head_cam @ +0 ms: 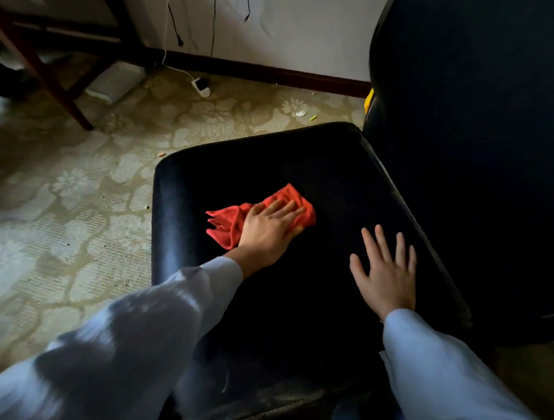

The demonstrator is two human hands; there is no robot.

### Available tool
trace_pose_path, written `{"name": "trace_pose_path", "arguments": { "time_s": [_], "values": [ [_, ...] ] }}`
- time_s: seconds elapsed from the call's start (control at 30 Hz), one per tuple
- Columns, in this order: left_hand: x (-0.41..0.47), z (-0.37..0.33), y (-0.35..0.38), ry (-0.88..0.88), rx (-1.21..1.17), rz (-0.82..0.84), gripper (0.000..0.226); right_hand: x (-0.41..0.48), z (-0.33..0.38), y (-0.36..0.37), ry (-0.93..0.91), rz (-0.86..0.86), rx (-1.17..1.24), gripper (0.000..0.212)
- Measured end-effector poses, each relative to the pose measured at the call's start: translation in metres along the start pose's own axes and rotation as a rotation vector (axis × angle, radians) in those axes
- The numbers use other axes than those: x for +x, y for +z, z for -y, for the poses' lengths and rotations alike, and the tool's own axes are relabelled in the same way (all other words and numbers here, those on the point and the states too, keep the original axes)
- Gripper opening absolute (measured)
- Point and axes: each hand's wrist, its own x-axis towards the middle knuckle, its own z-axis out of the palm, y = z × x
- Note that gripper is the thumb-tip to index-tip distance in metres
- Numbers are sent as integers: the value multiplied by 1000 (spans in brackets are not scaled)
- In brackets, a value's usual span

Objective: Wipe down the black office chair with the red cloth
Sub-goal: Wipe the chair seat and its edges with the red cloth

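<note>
The black office chair fills the middle and right of the view: its glossy seat (203,172) lies in front of me and its tall backrest (472,103) rises at the right. A crumpled red cloth (226,223) lies on the middle of the seat. My left hand (270,228) presses flat on the cloth with fingers straight and pointing to the right. My right hand (385,274) rests flat on the bare seat closer to the backrest, fingers spread, holding nothing.
Patterned floral carpet (60,205) spreads to the left of the chair. Dark red wooden furniture legs (47,80) stand at the back left. A white charger (201,85) and hanging cables sit by the white wall and dark skirting board. Small crumbs dot the carpet.
</note>
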Motion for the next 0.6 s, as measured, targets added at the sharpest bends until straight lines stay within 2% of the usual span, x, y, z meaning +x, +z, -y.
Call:
{"name": "trace_pose_path", "arguments": {
  "time_s": [0.13,0.2,0.3,0.37,0.43,0.47,0.53,0.6],
  "values": [
    [-27,-19,8,108,-29,35,57,-2,0,0,-3,-5,15,80],
    [-46,-29,8,220,-88,-13,63,-1,-1,0,-3,-6,21,80],
    [-59,-30,6,335,-208,-21,56,-1,-3,1,-6,2,33,79],
    [-51,-26,-8,207,-491,89,55,-1,-2,1,-5,3,46,80],
    [-33,-22,-27,-4,-982,143,41,-1,-2,0,-4,5,56,80],
    [-21,-18,-36,-86,-1155,130,32,-1,-2,0,-5,6,53,81],
    [6,-8,-57,-180,-1222,34,29,-2,-2,-1,-5,15,45,82],
    [30,6,-81,-223,-1179,-70,31,-3,-3,-1,4,28,41,83]
  ]
}}
